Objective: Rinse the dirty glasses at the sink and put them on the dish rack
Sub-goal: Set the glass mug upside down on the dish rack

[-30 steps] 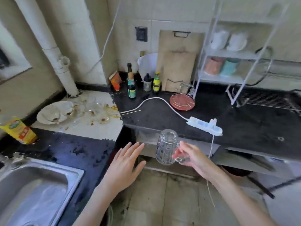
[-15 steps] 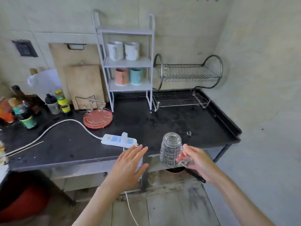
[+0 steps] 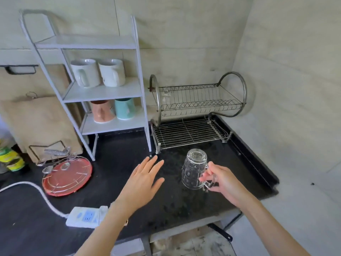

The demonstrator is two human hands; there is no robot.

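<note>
Glass mug [image 3: 193, 169], inverted, now nearing the dish rack [image 3: 188, 133]; right hand [image 3: 221, 182] gripping its handle, left hand [image 3: 142, 180] spread, released, over tabletop [image 3: 110, 163]; racking next, probably.

Cutting board [image 3: 36, 124] cut off, left edge

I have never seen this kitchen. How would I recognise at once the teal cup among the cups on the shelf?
Find the white shelf unit standing on the black counter, left of the metal dish rack. On its lower shelf two cups stand side by side. The teal cup is the right one, beside the pink cup; the two mugs above are white.
</note>
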